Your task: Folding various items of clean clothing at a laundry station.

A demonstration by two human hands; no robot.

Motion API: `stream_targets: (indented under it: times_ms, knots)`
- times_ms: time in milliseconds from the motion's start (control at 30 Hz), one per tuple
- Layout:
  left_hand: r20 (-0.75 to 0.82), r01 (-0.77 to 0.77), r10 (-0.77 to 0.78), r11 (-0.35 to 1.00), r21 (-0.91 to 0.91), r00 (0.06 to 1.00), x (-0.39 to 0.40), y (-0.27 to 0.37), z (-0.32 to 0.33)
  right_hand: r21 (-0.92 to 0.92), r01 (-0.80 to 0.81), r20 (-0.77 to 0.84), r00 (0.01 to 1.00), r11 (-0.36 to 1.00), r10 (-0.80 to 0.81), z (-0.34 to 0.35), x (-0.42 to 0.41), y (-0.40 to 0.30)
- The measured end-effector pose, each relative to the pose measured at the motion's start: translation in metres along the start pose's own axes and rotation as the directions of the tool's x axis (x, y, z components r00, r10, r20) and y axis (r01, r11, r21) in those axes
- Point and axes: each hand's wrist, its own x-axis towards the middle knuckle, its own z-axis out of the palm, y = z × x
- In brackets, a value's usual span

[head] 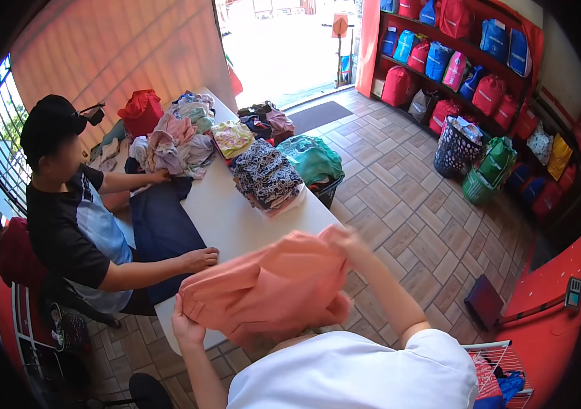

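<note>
A coral-pink garment [275,286] is stretched in the air between my two hands, over the near end of the white table [219,212]. My left hand [188,327] grips its left edge. At the upper right corner, slightly blurred, my right hand [349,245] grips the cloth. Beyond it stands a stack of folded clothes [267,174], a black-and-white patterned piece on top. Across the table a co-worker's hand [203,259] rests on dark navy trousers [162,220] laid flat.
A heap of loose clothes [180,138] and a red bag [140,112] occupy the table's far end. Beside the table stands a basket under a green bag [313,158]. Shelves of drawstring bags [454,66] line the right wall. A floor scale [484,301] sits at right.
</note>
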Motion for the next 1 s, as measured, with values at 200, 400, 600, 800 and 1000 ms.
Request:
stream_targets:
  times_ms: [200, 400, 600, 800, 1000]
  knots:
    - [0.383, -0.413, 0.223, 0.734, 0.54, 0.897, -0.012, -0.086, 0.054, -0.557, 0.669, 0.145, 0.661, 0.492, -0.736, 0.071, -0.034, 0.001]
    - [0.638, -0.664, 0.226, 0.058, 0.746, 0.736, -0.032, -0.111, 0.084, -0.492, 0.652, 0.022, 0.671, 0.576, -0.741, 0.115, -0.027, -0.001]
    - [0.62, -0.797, 0.761, -0.246, 0.551, 0.193, -0.015, -0.124, 0.056, -0.595, 0.765, 0.311, 0.501, 0.245, -0.808, 0.12, -0.039, -0.05]
    - [0.694, -0.379, 0.57, -0.582, 0.719, 0.439, 0.015, -0.066, 0.023, -0.762, 0.636, 0.192, 0.404, 0.124, -0.895, 0.103, -0.042, -0.066]
    - [0.499, -0.337, 0.788, -0.389, 0.857, 0.361, -0.012, 0.02, -0.011, -0.944, 0.243, -0.094, 0.451, 0.224, -0.887, 0.054, -0.055, -0.057]
